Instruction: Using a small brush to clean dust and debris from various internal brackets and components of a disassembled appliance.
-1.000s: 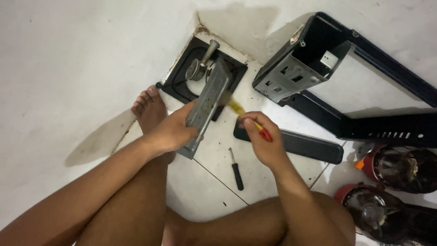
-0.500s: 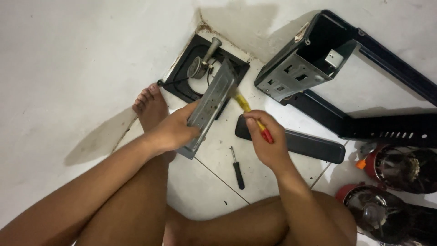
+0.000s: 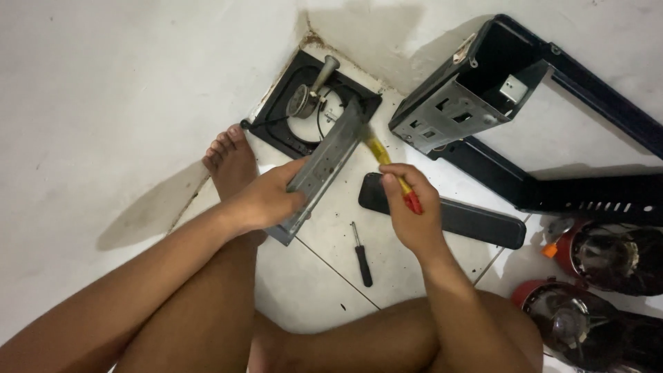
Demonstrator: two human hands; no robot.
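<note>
My left hand (image 3: 266, 200) grips a long grey metal bar (image 3: 324, 166), holding it tilted above the tiled floor. In my right hand (image 3: 411, 214) is a screwdriver with a yellow and red handle (image 3: 392, 173); its tip meets the upper end of the bar. Just beyond the bar lies a black square tray (image 3: 276, 128) with a metal burner part (image 3: 307, 93) and a wire inside. My bare foot (image 3: 231, 162) rests on the floor beside the tray.
A small black screwdriver (image 3: 360, 254) lies on the tile between my legs. A flat black strip (image 3: 469, 217) lies to the right. A black metal frame with a grey perforated box (image 3: 476, 97) stands against the wall. Red-rimmed round parts (image 3: 608, 255) sit at the right edge.
The bar has swung a little more upright in my left hand, and my right hand has shifted the screwdriver slightly along its upper end.
</note>
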